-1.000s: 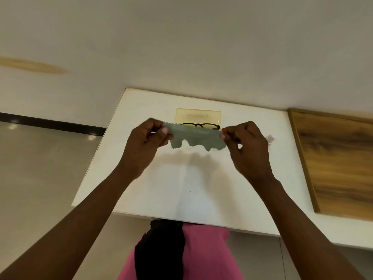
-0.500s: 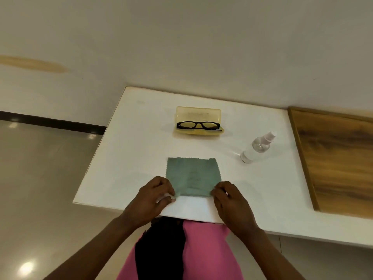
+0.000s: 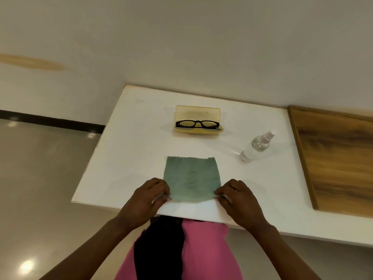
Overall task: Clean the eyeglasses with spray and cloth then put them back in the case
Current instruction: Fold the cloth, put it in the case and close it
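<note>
At table (image 3: 131, 148) near edge: green cloth (image 3: 191, 177) flat; left hand (image 3: 148, 196) pinches its 7 o'clock corner, right hand (image 3: 239, 199) its 5 o'clock corner, knuckles up.

White table (image 3: 129, 138) sitting mid-frame against a wall (image 3: 181, 47). Wooden board (image 3: 339, 158) lying at right; glossy floor (image 3: 40, 178) showing lower left.

The cloth (image 3: 191, 178) is a muted teal-green with a zigzag-cut edge, lying on a plain white table (image 3: 133, 138). The eyeglasses (image 3: 197, 124) have black frames and sit in a translucent pale yellow case (image 3: 197, 114). The spray bottle (image 3: 256, 147) is clear with a white nozzle, beside a brown wood-grain board (image 3: 339, 158).
</note>
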